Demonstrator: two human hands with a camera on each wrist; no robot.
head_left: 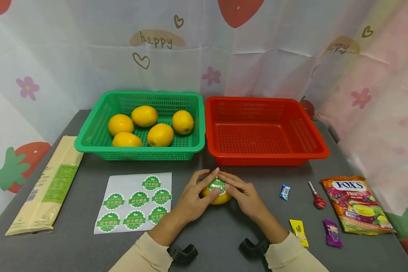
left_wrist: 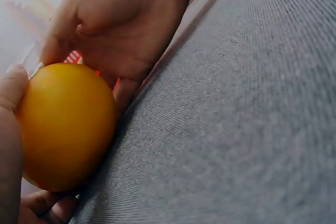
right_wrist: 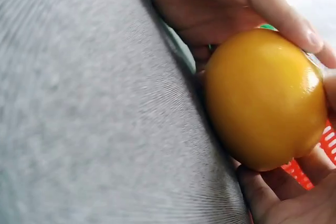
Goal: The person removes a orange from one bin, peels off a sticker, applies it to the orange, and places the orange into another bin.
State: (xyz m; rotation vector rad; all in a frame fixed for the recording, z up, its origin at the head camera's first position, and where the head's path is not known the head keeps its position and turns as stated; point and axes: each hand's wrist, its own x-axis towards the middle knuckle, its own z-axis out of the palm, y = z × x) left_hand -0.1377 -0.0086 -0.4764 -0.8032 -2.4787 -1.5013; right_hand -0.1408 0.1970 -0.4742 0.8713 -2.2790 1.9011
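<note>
A smooth yellow-orange fruit (head_left: pixel 221 199), lemon-like in shape, sits on the grey table between both hands. On its top lies a round green-and-white sticker (head_left: pixel 217 184). My left hand (head_left: pixel 193 196) holds the fruit from the left, its thumb along the sticker's lower edge. From the right, my right hand (head_left: pixel 245 194) holds it too, with its thumb at the sticker's right edge. The fingertips of both hands meet behind the sticker. In the left wrist view the fruit (left_wrist: pixel 68 124) rests against the tabletop; in the right wrist view its side (right_wrist: pixel 262 98) shows bare.
A sticker sheet (head_left: pixel 122 223) with several green labels lies to the left. Behind stand a green basket (head_left: pixel 146 153) with several similar fruits and an empty red basket (head_left: pixel 258 158). A cream package (head_left: pixel 47 185) lies far left. Small candies, a lollipop (head_left: pixel 319 202) and a candy bag (head_left: pixel 358 206) lie right.
</note>
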